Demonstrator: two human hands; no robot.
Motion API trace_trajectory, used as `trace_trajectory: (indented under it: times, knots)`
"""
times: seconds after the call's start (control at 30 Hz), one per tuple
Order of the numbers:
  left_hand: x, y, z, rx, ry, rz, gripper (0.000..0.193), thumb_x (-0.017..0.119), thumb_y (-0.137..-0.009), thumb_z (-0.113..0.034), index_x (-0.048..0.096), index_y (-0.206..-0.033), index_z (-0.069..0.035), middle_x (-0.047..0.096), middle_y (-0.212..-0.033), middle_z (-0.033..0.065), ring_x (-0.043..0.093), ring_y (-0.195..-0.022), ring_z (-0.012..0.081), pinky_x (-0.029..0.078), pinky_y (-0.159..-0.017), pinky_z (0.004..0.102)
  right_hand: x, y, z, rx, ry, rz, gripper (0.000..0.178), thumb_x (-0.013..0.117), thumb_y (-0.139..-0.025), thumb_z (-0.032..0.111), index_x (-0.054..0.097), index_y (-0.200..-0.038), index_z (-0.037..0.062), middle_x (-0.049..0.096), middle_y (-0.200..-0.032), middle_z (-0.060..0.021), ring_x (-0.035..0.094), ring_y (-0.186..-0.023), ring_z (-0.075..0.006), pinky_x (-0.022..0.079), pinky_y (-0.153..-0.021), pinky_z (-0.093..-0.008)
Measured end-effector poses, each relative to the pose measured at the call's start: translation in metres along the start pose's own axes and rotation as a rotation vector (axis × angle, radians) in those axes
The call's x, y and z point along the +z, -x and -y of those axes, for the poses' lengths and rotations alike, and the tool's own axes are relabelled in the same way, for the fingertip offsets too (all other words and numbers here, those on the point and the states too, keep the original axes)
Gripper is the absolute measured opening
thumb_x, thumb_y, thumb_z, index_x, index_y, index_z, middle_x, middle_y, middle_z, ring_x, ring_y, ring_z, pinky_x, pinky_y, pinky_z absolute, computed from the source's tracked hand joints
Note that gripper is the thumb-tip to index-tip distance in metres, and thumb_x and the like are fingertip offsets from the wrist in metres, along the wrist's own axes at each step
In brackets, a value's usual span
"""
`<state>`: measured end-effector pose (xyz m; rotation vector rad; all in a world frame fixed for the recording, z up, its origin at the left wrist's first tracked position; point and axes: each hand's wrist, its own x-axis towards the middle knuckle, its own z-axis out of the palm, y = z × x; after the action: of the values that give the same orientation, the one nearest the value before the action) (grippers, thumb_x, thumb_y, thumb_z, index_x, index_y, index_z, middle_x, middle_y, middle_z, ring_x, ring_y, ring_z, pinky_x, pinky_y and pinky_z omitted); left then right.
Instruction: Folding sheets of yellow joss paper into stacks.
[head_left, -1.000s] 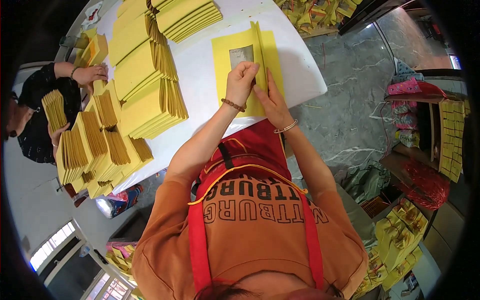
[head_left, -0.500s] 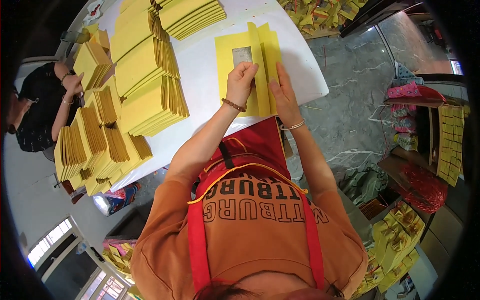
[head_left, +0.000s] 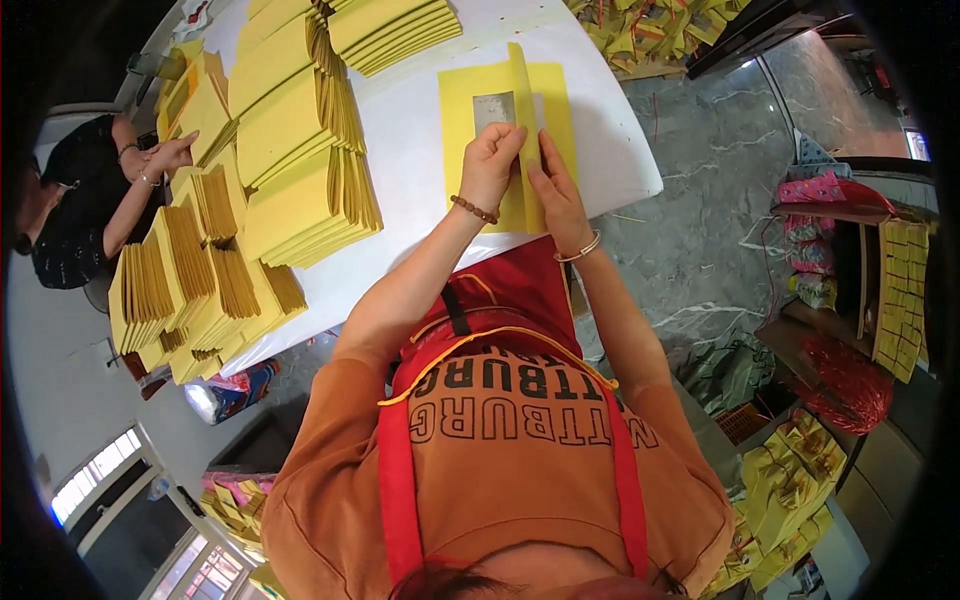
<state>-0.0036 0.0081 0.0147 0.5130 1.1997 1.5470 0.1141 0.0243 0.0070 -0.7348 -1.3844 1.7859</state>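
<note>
Yellow paper lies on white counter. Left grip pinches raised fold; right grip spread beside it.

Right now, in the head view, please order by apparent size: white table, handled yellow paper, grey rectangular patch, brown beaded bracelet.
Largest to smallest:
1. White table
2. Handled yellow paper
3. Grey rectangular patch
4. Brown beaded bracelet

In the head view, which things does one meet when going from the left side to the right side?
Co-worker in black, large stacks of folded yellow paper, the person's left hand, right hand, pink packages, yellow bundles at the far right.
</note>
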Motion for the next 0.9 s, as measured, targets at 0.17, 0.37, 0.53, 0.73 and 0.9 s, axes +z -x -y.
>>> trace_trajectory:
  times: [0.17,0.37,0.53,0.73,0.9]
  knots:
    - [-0.004,-0.004,0.006,0.026,-0.007,0.04,0.014,0.056,-0.087,-0.016,0.055,-0.09,-0.002,0.056,-0.073,-0.0005,0.05,-0.06,0.0055,0.04,-0.053,0.0185,-0.002,0.002,-0.004,-0.046,0.126,0.029,0.067,0.051,-0.09,0.022,0.013,-0.137,-0.0069,0.025,-0.14,-0.0181,0.024,-0.13,-0.0209,0.021,-0.105,-0.0295]
    - [-0.001,0.0,0.0,0.017,0.037,0.077,0.017,0.059,-0.085,-0.014,0.054,-0.095,-0.002,0.057,-0.071,0.0002,0.052,-0.06,0.0074,0.043,-0.053,0.0202,-0.001,0.003,0.0,-0.044,0.104,0.08,0.074,0.055,-0.087,0.023,0.01,-0.137,-0.0062,0.033,-0.135,-0.0172,0.034,-0.124,-0.0203,0.027,-0.102,-0.0293]
    - [0.0,0.001,-0.007,-0.023,-0.022,0.094,0.018,0.061,-0.084,-0.013,0.054,-0.096,-0.002,0.058,-0.072,0.0014,0.054,-0.061,0.0084,0.045,-0.054,0.021,-0.004,0.003,-0.006,-0.058,0.111,0.098,0.077,0.059,-0.085,0.022,0.009,-0.138,-0.0052,0.033,-0.134,-0.0163,0.035,-0.123,-0.0204,0.028,-0.101,-0.0294]
    - [-0.006,-0.001,-0.002,-0.014,0.002,0.122,0.017,0.06,-0.085,-0.013,0.054,-0.096,-0.003,0.059,-0.073,0.0013,0.055,-0.062,0.0083,0.045,-0.054,0.0207,-0.005,0.003,-0.001,-0.037,0.064,0.103,0.079,0.059,-0.084,0.023,0.008,-0.138,-0.0053,0.028,-0.138,-0.0162,0.029,-0.126,-0.02,0.025,-0.103,-0.0293]
    - [-0.01,-0.004,0.004,0.013,-0.015,0.106,0.015,0.056,-0.086,-0.012,0.054,-0.099,-0.004,0.057,-0.072,-0.0009,0.051,-0.059,0.0059,0.041,-0.052,0.0195,-0.006,0.003,0.002,-0.028,0.032,0.102,0.079,0.059,-0.085,0.023,0.008,-0.137,-0.0069,0.026,-0.139,-0.0168,0.027,-0.127,-0.0199,0.024,-0.103,-0.0293]
